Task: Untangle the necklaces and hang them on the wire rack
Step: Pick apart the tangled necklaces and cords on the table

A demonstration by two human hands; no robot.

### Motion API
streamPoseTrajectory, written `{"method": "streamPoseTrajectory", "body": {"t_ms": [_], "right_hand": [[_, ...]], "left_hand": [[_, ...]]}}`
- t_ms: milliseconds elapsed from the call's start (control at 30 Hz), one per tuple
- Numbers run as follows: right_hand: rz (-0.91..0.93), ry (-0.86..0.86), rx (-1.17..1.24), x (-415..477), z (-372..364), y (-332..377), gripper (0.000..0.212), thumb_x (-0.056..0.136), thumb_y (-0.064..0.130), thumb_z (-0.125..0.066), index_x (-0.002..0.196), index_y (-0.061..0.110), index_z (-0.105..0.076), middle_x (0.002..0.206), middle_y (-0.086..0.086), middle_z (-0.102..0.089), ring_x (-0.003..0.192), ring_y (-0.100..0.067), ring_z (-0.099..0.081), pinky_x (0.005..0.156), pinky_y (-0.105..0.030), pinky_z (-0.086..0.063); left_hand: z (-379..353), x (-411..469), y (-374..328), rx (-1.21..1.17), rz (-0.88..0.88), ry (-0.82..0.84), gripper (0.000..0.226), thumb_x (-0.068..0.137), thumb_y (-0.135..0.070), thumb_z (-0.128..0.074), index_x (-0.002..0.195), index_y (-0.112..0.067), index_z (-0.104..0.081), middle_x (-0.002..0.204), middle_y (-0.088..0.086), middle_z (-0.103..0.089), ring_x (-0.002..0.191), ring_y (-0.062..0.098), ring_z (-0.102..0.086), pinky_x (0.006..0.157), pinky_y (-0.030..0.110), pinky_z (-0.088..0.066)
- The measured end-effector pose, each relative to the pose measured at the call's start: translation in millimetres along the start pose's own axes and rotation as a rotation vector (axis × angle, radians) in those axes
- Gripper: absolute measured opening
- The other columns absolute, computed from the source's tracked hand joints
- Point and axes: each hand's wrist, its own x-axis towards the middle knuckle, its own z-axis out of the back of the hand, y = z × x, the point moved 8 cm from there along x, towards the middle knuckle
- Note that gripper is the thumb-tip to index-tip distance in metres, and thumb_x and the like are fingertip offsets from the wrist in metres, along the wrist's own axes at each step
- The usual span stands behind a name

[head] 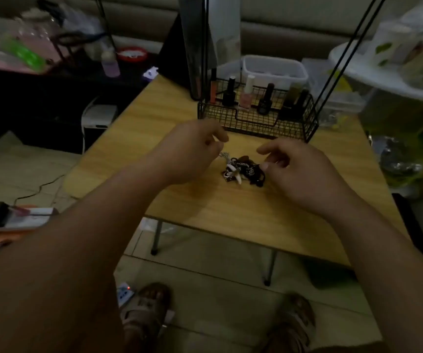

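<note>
Necklaces [243, 170] lie in one dark knot of cords, chain and pendants on the wooden bench [230, 210], just in front of the black wire rack [256, 121], whose basket holds nail polish bottles [246, 94] and whose thin uprights rise out of view. Of the two hands, the left hand [192, 151] hovers at the knot's left edge with its fingers curled, and appears to pinch the end of a thin silver chain [222, 154] that runs down into the tangle. The right hand [297, 169] is over the knot's right side, its fingers loosely bent and its thumb tip close against the dark cord; the dim, soft picture does not settle whether it grips anything. The step in hand looks like freeing a first strand, with none yet on the rack. It would go best if the right hand pins the bulk flat on the bench while the left draws the chain out slowly and low, stopping where it catches and loosening that loop rather than pulling harder, since a fine chain tightens or snaps easily.
</note>
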Motion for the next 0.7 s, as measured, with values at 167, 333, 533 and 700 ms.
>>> {"method": "streamPoseTrajectory", "body": {"t_ms": [167,333,533,700], "right_hand": [[0.031,0.074,-0.113,-3.1,-9.3,9.6,0.036,0.095,0.027,-0.072,0.127,0.04,-0.063,0.117,0.009,-0.054,0.103,-0.008,-0.055,0.084,-0.026,-0.046],[0.077,0.199,-0.305,4.3,-21.3,18.3,0.044,0.093,0.033,-0.073,0.134,0.041,-0.059,0.121,0.004,-0.049,0.117,-0.019,-0.05,0.098,-0.039,-0.048],[0.051,0.144,-0.212,19.4,-21.2,10.7,0.016,0.093,0.026,-0.074,0.104,0.034,-0.066,0.106,0.011,-0.061,0.097,-0.01,-0.06,0.083,-0.035,-0.054],[-0.002,0.089,-0.055,27.2,-12.8,-0.7,0.018,0.096,0.014,-0.068,0.101,0.031,-0.066,0.098,0.014,-0.066,0.09,-0.003,-0.062,0.072,-0.022,-0.048]], "left_hand": [[-9.0,-21.3,-1.0,-0.007,0.081,0.057,0.025,0.105,-0.025,-0.059,0.129,-0.027,-0.065,0.111,-0.005,-0.065,0.094,0.004,-0.06,0.067,0.017,-0.042],[-18.0,-21.7,-6.6,0.017,0.031,0.138,0.047,0.097,-0.027,-0.072,0.141,-0.031,-0.055,0.123,-0.006,-0.062,0.103,0.011,-0.062,0.079,0.024,-0.048],[-35.6,-10.9,-0.6,0.005,-0.019,0.142,0.056,0.085,-0.041,-0.083,0.135,-0.032,-0.057,0.109,-0.012,-0.06,0.091,0.0,-0.057,0.069,0.017,-0.042],[-34.7,6.5,-3.7,0.048,-0.078,0.176,0.03,0.091,-0.037,-0.077,0.12,-0.032,-0.068,0.099,-0.013,-0.063,0.091,0.004,-0.061,0.076,0.025,-0.052]]}}
